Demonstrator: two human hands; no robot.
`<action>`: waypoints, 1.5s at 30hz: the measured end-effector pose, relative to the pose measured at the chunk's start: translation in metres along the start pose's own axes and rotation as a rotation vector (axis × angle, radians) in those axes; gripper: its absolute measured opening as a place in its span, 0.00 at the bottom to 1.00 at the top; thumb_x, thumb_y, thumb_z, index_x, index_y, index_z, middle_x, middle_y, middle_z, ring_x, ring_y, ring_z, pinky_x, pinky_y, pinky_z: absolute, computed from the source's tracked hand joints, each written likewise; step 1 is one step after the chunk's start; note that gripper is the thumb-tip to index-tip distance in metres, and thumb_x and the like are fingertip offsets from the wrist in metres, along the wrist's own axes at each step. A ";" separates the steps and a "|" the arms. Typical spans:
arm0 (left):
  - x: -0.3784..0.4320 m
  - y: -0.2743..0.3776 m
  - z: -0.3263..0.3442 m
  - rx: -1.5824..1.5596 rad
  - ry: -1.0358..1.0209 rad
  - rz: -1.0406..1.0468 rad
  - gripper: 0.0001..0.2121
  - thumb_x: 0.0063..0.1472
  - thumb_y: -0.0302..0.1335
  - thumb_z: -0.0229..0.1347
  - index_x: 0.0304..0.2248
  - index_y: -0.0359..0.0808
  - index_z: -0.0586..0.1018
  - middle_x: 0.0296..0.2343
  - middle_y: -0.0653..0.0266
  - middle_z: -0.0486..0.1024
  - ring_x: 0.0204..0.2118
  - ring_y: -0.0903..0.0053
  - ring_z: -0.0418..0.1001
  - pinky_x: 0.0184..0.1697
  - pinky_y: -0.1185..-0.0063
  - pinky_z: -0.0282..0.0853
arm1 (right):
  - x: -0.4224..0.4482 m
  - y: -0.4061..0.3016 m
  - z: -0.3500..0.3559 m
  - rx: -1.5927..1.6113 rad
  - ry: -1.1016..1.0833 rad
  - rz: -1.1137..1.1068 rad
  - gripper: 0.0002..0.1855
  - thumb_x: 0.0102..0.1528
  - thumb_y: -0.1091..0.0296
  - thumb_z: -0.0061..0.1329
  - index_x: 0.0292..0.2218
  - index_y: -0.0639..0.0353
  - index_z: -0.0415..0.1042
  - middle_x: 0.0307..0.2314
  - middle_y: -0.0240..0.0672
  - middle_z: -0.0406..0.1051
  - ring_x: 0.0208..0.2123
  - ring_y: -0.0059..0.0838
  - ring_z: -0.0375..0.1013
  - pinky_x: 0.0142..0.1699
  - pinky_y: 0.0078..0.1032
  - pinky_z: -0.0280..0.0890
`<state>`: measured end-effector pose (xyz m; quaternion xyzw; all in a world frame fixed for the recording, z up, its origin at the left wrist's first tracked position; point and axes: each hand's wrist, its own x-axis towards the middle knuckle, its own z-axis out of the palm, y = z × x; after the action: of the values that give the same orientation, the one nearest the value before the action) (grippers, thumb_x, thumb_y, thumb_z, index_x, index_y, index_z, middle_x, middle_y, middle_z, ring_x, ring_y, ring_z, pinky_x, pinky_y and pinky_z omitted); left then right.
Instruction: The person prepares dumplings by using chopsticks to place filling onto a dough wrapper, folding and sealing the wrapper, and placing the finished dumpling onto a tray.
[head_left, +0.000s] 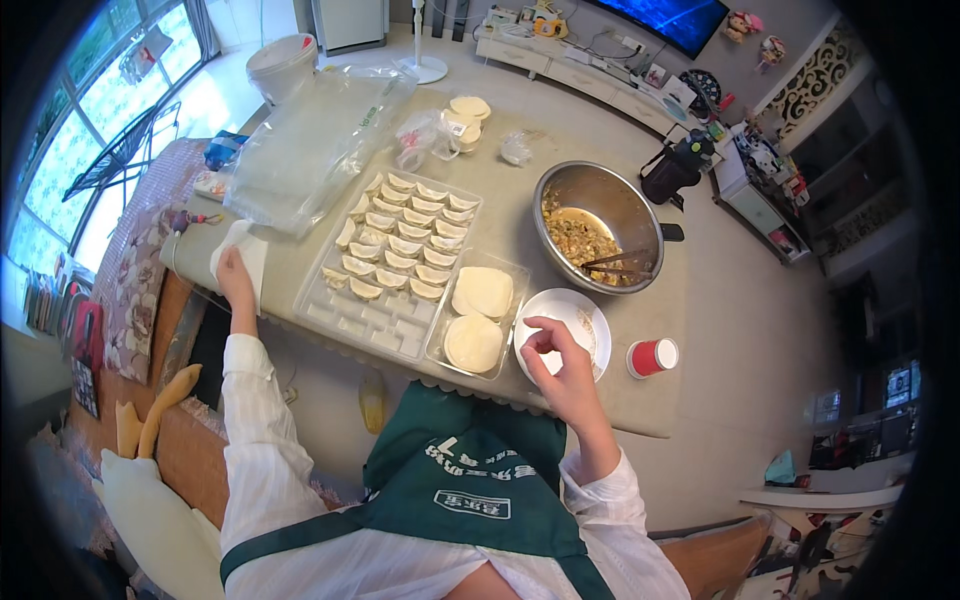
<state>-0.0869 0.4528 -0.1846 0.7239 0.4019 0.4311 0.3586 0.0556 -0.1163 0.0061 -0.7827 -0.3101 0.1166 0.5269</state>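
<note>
My left hand (234, 276) rests on a white paper sheet or tissue (256, 259) at the table's left; whether its fingers grip it is unclear. Over the white plate (531, 304) my right hand (559, 360) is raised, thumb and forefinger curled with a gap between them, holding nothing. A clear plastic tray (352, 319) holds rows of folded dumplings (400, 246). Beside it, a smaller clear tray (433, 349) carries two stacks of round dumpling wrappers (474, 343). The steel bowl (637, 206) contains chopped filling (577, 236) and a pair of chopsticks (619, 262).
A red and white cup (652, 358) lies right of the plate. Behind the bowl stands a dark bottle (675, 166). Large plastic bags (315, 142) spread over the back left, near more wrappers (469, 107) and a crumpled bag (516, 148). A white bucket (281, 67) stands beyond.
</note>
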 end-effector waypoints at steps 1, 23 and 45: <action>-0.006 0.024 0.003 -0.234 0.020 -0.121 0.20 0.65 0.36 0.46 0.48 0.27 0.71 0.49 0.54 0.69 0.52 0.66 0.67 0.53 0.74 0.63 | 0.001 0.000 0.002 0.012 -0.005 0.000 0.17 0.53 0.76 0.50 0.46 0.62 0.67 0.26 0.29 0.70 0.31 0.20 0.68 0.41 0.20 0.64; -0.284 0.349 0.054 -1.154 -0.837 -0.455 0.22 0.70 0.36 0.36 0.55 0.29 0.61 0.49 0.55 0.68 0.52 0.71 0.67 0.56 0.75 0.61 | 0.013 -0.019 0.075 0.311 0.044 -0.185 0.17 0.51 0.75 0.46 0.45 0.63 0.71 0.39 0.48 0.73 0.41 0.45 0.73 0.47 0.32 0.65; -0.289 0.340 0.066 -0.524 -0.486 0.383 0.11 0.67 0.28 0.43 0.39 0.28 0.72 0.21 0.53 0.71 0.21 0.68 0.70 0.24 0.75 0.62 | -0.005 -0.007 0.069 0.771 -0.060 -0.048 0.18 0.62 0.61 0.43 0.48 0.65 0.68 0.41 0.31 0.70 0.41 0.20 0.68 0.47 0.20 0.63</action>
<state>-0.0224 0.0416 -0.0115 0.7507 0.0397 0.3941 0.5287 0.0139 -0.0654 -0.0169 -0.5158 -0.2770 0.2350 0.7759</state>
